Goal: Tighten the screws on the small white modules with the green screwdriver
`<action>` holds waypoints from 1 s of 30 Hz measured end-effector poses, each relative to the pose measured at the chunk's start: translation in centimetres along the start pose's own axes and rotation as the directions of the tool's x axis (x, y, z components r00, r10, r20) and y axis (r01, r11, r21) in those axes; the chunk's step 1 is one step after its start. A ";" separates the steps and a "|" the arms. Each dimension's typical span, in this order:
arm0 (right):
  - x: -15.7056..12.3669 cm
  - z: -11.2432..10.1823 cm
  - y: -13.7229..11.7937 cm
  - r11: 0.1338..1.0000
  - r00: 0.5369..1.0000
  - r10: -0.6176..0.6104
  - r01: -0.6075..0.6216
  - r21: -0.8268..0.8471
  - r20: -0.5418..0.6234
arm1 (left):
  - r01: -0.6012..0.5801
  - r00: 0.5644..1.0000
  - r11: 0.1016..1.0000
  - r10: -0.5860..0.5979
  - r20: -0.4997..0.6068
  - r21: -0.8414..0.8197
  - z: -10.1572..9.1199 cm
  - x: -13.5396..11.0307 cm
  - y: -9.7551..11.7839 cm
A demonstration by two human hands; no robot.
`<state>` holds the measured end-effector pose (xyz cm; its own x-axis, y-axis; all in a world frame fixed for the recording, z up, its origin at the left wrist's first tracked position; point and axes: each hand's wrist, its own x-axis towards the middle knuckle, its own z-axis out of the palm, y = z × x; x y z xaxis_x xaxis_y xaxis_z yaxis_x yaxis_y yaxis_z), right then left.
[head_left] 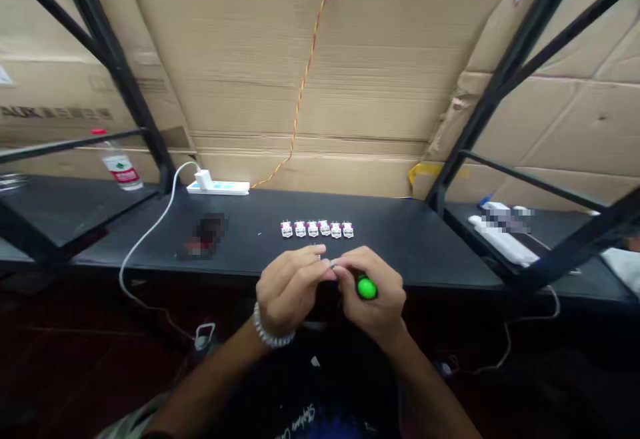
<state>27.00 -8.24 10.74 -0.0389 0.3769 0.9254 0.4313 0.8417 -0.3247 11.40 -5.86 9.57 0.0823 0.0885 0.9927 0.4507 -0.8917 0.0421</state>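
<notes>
1. A green-capped tool handle [367, 287] is gripped in the right hand [376, 299].
2. A small metallic part [331, 264] is pinched near the left hand's fingertips [320, 272]; detail is too small to tell.
3. A beaded bracelet [270, 327] is worn on the left wrist.
4. Six white modules [313, 229] are lined up on the black bench [410, 245], just beyond the hands.
5. A white power strip [217, 188] is placed farther back.

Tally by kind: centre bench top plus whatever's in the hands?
Small white-and-pink modules: 6
White power strip: 1
White plug-in charger: 1
Pixelated, unidentifiable object: 1
Green-handled tool in right hand: 1
Total: 10
</notes>
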 end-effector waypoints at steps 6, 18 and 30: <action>-0.2 0.3 0.2 0.998 0.999 -0.001 0.004 0.069 -0.036 | 0.082 0.997 0.989 -0.083 0.000 -0.127 0.0 -0.2 0.4; -0.2 0.0 0.1 0.980 0.999 0.016 -0.005 0.200 -0.052 | 0.147 0.989 0.950 -0.141 0.040 -0.276 -0.3 0.1 0.7; -0.1 -0.1 0.3 0.898 0.983 0.164 -0.184 0.401 0.086 | 0.150 0.988 0.924 -0.128 0.086 -0.351 -0.6 0.4 0.4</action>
<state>27.25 -8.10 10.57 -0.0449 0.5412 0.8397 0.0333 0.8409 -0.5402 11.09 -6.38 10.05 0.0997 0.2399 0.9657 0.1166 -0.9666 0.2281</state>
